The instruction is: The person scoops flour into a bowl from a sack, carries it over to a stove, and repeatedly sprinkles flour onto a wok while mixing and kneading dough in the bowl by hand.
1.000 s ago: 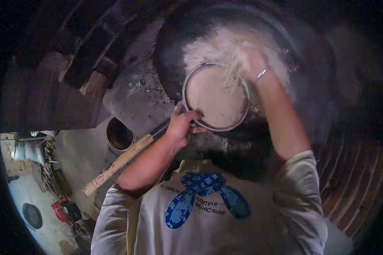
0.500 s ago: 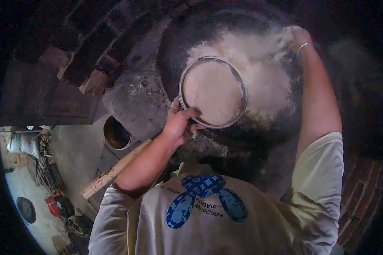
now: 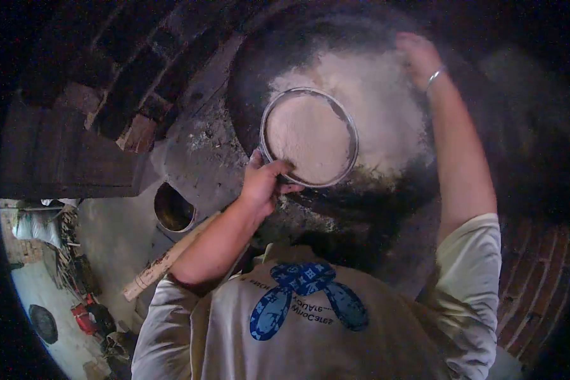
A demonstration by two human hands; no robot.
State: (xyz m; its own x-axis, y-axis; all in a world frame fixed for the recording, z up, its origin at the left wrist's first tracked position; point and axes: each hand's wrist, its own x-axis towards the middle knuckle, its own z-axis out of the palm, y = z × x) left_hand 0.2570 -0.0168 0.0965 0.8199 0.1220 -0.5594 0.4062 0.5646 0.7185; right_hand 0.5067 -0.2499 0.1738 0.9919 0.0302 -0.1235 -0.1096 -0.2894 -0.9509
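Observation:
My left hand grips the near-left rim of a round metal-rimmed bowl, thumb over the edge. Pale powder or fine grain fills the bowl; its exact kind I cannot tell. Beyond and to the right, a large dark wok-like pan holds a broad layer of pale powder. Over the pan's far right part is my right hand, blurred, with a silver bracelet at the wrist. Its fingers are smeared by motion, and whether anything is in them I cannot make out. Steam or dust hangs about it.
A wooden pole lies under my left forearm. Left of it stands a dark round pot. Bricks line the upper left, with more brickwork at the lower right. White sacks and a red object are far left.
My right hand has moved from beside the bowl out to the pan's far right, then slightly back left. The bowl has shifted a little left, still in my left hand.

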